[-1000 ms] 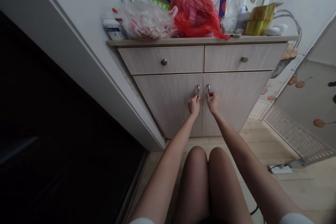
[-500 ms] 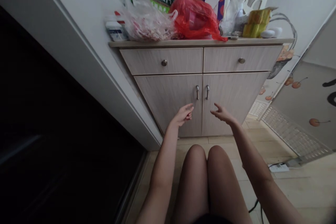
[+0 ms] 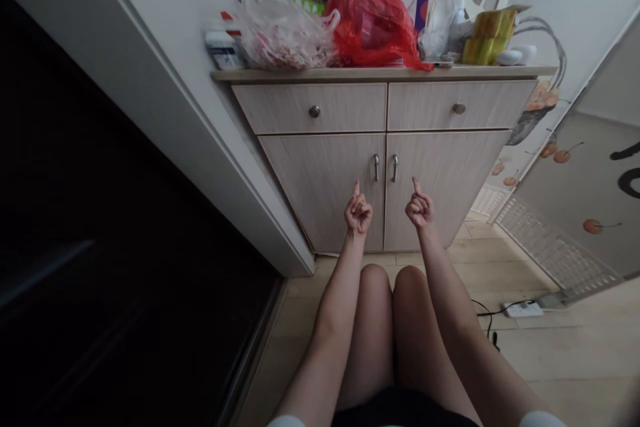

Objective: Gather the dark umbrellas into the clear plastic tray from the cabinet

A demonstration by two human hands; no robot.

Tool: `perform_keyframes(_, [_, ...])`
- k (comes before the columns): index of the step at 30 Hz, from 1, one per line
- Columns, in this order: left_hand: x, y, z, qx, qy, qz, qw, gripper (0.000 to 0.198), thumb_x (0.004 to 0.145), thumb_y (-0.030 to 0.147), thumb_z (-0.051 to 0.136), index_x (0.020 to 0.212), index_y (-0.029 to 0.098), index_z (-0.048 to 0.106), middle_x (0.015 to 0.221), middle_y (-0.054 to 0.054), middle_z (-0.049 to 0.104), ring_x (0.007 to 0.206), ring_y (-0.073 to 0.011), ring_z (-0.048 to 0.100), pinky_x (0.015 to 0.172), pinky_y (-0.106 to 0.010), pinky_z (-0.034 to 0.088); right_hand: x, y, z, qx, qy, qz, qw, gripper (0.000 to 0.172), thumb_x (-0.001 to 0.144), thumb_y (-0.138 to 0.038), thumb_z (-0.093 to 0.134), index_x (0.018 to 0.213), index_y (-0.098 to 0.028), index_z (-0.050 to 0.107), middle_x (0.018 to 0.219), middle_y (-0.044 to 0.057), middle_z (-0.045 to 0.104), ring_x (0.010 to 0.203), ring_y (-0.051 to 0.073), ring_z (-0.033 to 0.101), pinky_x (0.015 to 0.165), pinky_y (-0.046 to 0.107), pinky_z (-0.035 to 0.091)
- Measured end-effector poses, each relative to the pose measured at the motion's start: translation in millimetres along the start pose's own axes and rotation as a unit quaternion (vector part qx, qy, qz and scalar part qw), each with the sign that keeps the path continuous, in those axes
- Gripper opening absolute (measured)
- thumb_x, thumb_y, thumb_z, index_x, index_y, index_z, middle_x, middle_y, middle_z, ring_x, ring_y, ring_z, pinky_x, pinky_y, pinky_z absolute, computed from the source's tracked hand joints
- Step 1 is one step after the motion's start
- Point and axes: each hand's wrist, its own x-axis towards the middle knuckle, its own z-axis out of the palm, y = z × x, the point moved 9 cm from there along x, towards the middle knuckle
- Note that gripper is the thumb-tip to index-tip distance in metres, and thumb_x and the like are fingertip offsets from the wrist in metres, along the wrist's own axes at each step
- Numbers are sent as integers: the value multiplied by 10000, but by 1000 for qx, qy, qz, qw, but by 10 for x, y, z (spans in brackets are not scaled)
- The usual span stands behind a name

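My left hand (image 3: 359, 212) is in front of the left door (image 3: 315, 180) of a pale wood-grain cabinet, below its metal handle (image 3: 376, 167). Its index finger points up while the other fingers are curled into the palm. My right hand (image 3: 419, 207) mirrors it before the right door (image 3: 450, 173), below and to the right of the second handle (image 3: 395, 168). Here too the index finger is stretched out and the rest are folded in. I see nothing held in either hand, and both handles are apart from my fingers.
On the cabinet top (image 3: 320, 73) lie a red plastic bag (image 3: 375, 23), a clear bag (image 3: 285, 33), a white bottle (image 3: 223, 48) and yellow tape rolls (image 3: 487, 37). Two knobbed drawers sit above the doors. A power strip (image 3: 523, 309) with cables rests on the floor at right.
Both hands have turned so the curled fingers show, with index fingers now pointing up. My left hand has shifted slightly right. The cabinet appears a little higher in view.
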Motion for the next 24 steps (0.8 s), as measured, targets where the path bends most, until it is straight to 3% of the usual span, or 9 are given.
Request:
perform_keyframes(8, [-78,-116,-3,-18,-6,-22,1000,355,1017,325,386,1301,276,594,573,94,120,413,-79,117,484,-184,305,-21,-9,-117,-62,40,-13,997,668,833,-383,542,1478,-257,418,515,-141,50,462,118,-2,451,244,96])
perform_keyframes(11, [8,-128,15,1,-18,-58,998,381,994,265,437,1357,290,550,553,104,173,399,-66,158,499,-178,324,41,-49,-97,-124,34,0,992,665,851,-427,528,1481,-256,405,512,-138,81,453,123,44,452,239,141])
perform_keyframes(13, [130,-143,19,69,-22,-82,994,467,958,228,503,1422,283,482,543,114,252,400,-59,234,532,-184,357,135,-99,-110,-207,48,-4,977,727,847,-470,550,1508,-243,353,507,-137,158,438,120,131,464,229,198])
perform_keyframes(15, [306,-109,-30,196,15,-74,978,545,923,227,565,1452,251,439,567,101,396,448,-70,380,591,-206,410,268,-211,-135,-343,88,-45,934,758,844,-502,567,1509,-209,352,519,-120,296,460,121,275,505,231,279])
perform_keyframes(16, [401,-66,-51,273,44,-56,959,548,910,236,588,1441,226,451,612,73,489,510,-88,471,634,-226,440,341,-282,-125,-420,110,-76,897,727,848,-504,565,1481,-186,401,549,-93,389,501,129,360,544,241,326])
perform_keyframes(18, [576,25,-8,412,92,-7,907,489,899,249,609,1373,174,516,785,-27,650,723,-149,620,749,-278,478,496,-371,-33,-554,136,-137,810,593,867,-485,544,1352,-146,550,691,4,570,643,162,504,654,280,404])
perform_keyframes(20, [722,38,158,502,96,36,859,412,898,233,603,1298,143,568,1004,-127,702,960,-212,656,870,-324,472,662,-337,85,-631,134,-163,747,464,885,-458,517,1192,-134,645,879,102,654,792,205,580,757,322,436])
perform_keyframes(22, [824,-27,348,539,75,59,837,374,900,212,589,1266,134,584,1138,-170,687,1093,-243,636,938,-343,453,807,-244,159,-653,129,-159,729,397,898,-427,495,1106,-133,660,976,146,669,867,231,609,803,344,443])
perform_keyframes(24, [881,-104,473,548,63,66,832,357,899,203,585,1249,133,588,1177,-182,677,1125,-251,630,949,-344,453,895,-161,181,-642,138,-145,740,359,900,-391,480,1080,-128,645,989,155,676,862,234,622,802,345,444])
